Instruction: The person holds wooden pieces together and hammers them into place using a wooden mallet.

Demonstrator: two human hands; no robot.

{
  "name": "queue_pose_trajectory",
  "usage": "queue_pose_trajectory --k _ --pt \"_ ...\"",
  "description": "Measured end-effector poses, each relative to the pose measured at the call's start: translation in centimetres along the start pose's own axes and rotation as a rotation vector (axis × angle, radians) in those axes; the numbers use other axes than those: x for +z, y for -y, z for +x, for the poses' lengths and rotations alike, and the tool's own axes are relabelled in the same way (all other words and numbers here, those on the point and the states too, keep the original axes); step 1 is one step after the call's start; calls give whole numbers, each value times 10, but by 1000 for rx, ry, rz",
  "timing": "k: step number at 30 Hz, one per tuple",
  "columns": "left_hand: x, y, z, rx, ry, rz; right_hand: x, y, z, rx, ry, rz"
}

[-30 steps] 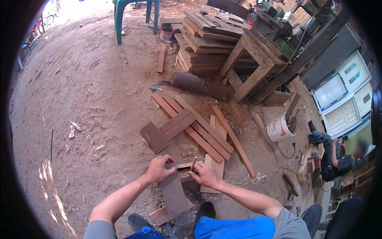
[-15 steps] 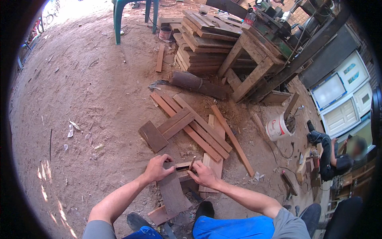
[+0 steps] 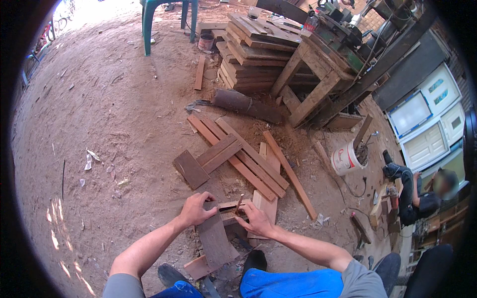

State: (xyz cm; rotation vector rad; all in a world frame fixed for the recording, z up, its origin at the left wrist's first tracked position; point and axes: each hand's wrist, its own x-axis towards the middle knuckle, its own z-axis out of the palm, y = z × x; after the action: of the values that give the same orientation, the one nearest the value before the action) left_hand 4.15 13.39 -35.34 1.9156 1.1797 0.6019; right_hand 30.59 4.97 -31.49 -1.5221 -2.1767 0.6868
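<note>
My left hand [image 3: 196, 210] is closed on the upper end of a grey-brown wooden board [image 3: 217, 242], thumb on its face. The board slants down toward my feet, its lower end near a reddish wood offcut [image 3: 198, 267]. Just right of the board, my right hand [image 3: 257, 218] pinches a thin brown stick [image 3: 239, 201] that stands nearly upright. The stick's lower end is at a pale wooden piece [image 3: 228, 204] with a dark gap along it, beside the board. My fingers hide part of the stick's lower end.
Ahead lie several reddish slats [image 3: 248, 164] and a dark T-shaped wooden piece [image 3: 193, 170]. Farther off are a plank stack [image 3: 258, 54], a wooden machine stand [image 3: 318, 74] and a green plastic chair [image 3: 169, 10]. On the right are a white bucket [image 3: 345, 160] and a seated person [image 3: 412, 193].
My right hand has shifted slightly, and the stick has moved a little left and down with it. The left hand and the board look nearly the same.
</note>
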Motion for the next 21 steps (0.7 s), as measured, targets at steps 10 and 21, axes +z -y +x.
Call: queue_pose_trajectory --k 10,21 --pt "1 0 -9 103 1 28 0 -5 -4 53 135 82" --pt "2 -3 -16 107 20 53 -56 23 7 17 274 56"
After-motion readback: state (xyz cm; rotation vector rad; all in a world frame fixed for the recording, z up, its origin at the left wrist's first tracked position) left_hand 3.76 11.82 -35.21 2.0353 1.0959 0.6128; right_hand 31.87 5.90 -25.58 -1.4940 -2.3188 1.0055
